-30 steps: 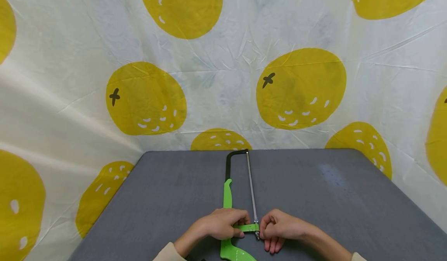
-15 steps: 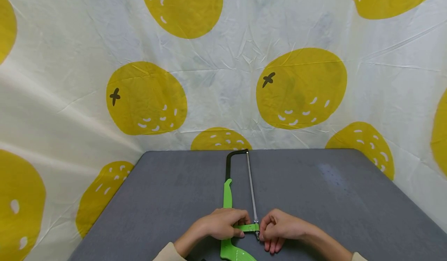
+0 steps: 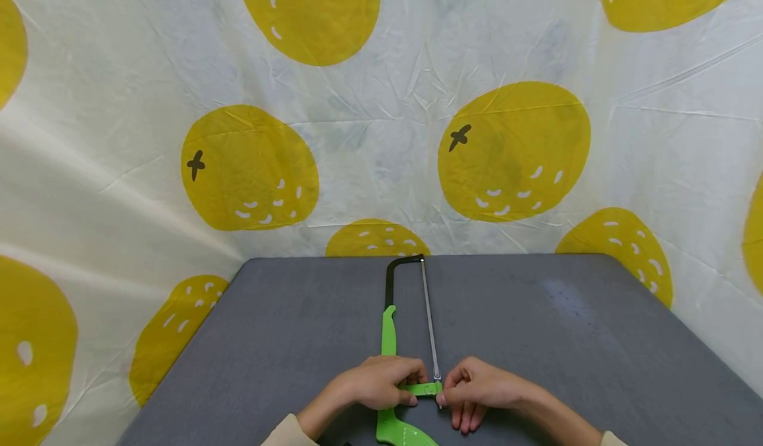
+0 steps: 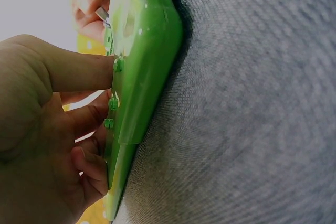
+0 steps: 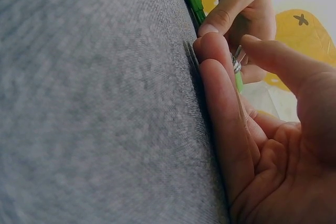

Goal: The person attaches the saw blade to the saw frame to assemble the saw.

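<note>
A hacksaw (image 3: 389, 332) lies flat on the grey table, its green handle toward me and its black front end at the far edge. The thin blade (image 3: 428, 317) runs along its right side. My left hand (image 3: 381, 381) holds the green frame near its short crosspiece (image 3: 424, 390), thumb on the near side and fingers on the far side. At the blade's near end, my right hand (image 3: 490, 386) pinches a small metal wing nut (image 5: 237, 65) with thumb and index finger. The other right fingers rest along the table. In the head view the right thumb covers most of the nut.
The grey table (image 3: 298, 327) reaches to a pale cloth (image 3: 369, 167) printed with yellow fruit, hanging behind and at both sides. A faint light patch (image 3: 565, 299) marks the tabletop at right.
My right thumb has moved left and up onto the wing nut, hiding more of it. The left hand and the hacksaw have stayed in place.
</note>
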`<move>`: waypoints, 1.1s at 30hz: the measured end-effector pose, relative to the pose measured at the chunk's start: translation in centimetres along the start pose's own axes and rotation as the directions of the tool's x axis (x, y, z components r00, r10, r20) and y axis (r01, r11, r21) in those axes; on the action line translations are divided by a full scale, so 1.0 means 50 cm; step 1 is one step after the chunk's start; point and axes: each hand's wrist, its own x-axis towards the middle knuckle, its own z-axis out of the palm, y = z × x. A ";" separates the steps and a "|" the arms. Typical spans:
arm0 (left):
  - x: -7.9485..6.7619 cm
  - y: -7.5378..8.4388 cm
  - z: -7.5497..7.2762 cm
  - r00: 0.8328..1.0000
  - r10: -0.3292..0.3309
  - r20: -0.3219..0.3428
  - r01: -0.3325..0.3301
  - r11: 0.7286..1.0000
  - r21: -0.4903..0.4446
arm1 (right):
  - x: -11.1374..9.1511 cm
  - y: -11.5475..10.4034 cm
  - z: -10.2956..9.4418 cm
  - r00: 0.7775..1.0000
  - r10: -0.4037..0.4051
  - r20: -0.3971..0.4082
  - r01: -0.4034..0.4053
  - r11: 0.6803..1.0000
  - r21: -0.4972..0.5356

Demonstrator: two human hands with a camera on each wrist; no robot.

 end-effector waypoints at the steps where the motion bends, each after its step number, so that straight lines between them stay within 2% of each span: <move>1: 0.000 0.000 0.000 1.000 0.001 0.001 -0.001 1.000 -0.001 | 0.000 0.000 0.000 1.000 0.000 -0.001 0.000 1.000 0.001; 16: 0.000 -0.001 0.002 1.000 0.005 -0.010 -0.004 1.000 0.025 | 0.002 -0.001 0.001 1.000 0.012 -0.001 -0.012 1.000 0.001; 33: 0.001 -0.004 0.003 1.000 0.010 -0.005 -0.010 1.000 0.008 | -0.001 0.005 -0.009 0.999 0.007 0.054 -0.009 0.999 0.042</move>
